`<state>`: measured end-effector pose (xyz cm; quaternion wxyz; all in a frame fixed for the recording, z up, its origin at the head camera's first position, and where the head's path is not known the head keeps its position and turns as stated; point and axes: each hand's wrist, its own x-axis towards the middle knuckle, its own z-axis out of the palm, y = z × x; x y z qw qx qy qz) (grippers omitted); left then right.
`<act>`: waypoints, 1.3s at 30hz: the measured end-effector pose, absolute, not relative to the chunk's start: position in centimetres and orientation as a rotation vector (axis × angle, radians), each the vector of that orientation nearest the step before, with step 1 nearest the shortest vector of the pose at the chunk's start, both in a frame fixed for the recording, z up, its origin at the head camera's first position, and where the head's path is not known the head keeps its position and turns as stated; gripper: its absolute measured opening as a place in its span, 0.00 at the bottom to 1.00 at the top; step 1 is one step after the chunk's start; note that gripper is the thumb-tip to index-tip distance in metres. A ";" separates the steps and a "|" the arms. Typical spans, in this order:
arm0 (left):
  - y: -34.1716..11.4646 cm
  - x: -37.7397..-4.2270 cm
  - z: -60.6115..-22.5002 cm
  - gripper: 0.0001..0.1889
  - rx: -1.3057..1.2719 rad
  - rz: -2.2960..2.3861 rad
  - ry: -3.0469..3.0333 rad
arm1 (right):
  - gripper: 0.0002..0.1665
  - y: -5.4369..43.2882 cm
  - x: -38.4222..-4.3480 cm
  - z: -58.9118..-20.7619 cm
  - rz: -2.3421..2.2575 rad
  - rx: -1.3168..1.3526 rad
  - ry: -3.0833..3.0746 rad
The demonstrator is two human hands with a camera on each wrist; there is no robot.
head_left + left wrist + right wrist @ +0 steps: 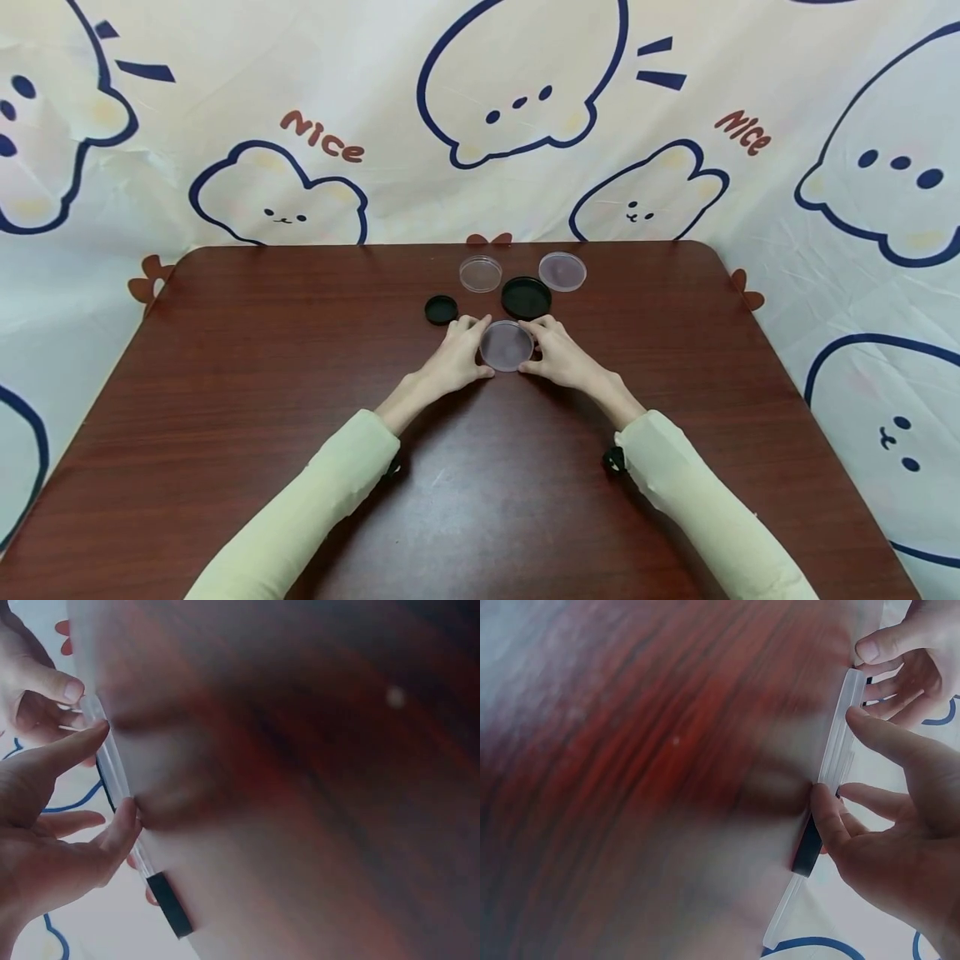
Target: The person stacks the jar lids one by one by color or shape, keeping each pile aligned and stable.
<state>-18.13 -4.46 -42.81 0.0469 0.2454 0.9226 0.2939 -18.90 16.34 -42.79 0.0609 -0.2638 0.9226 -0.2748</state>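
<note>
A clear, faintly purple petri dish lies flat on the brown table between both hands. My left hand grips its left rim, thumb at the near side and index finger at the far side. From the right, my right hand grips the opposite rim the same way. In the left wrist view the left hand has its fingertips at the edge of the clear dish. Low at the tabletop, the right wrist view shows the right hand at the rim of the dish.
Just behind the held dish stands a black round dish. A small black round dish sits left of it. Two more clear petri dishes, one colourless and one purplish, lie near the table's far edge, before a printed cloth.
</note>
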 end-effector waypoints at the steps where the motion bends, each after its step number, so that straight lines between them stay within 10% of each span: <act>1: -4.4 -18.1 -42.9 0.44 0.752 0.881 2.821 | 0.41 16.3 -18.9 -42.8 -0.824 -0.804 2.792; 39: -8.0 -15.7 -42.0 0.40 0.620 1.012 2.796 | 0.41 13.0 -17.0 -42.5 -1.169 -0.631 2.563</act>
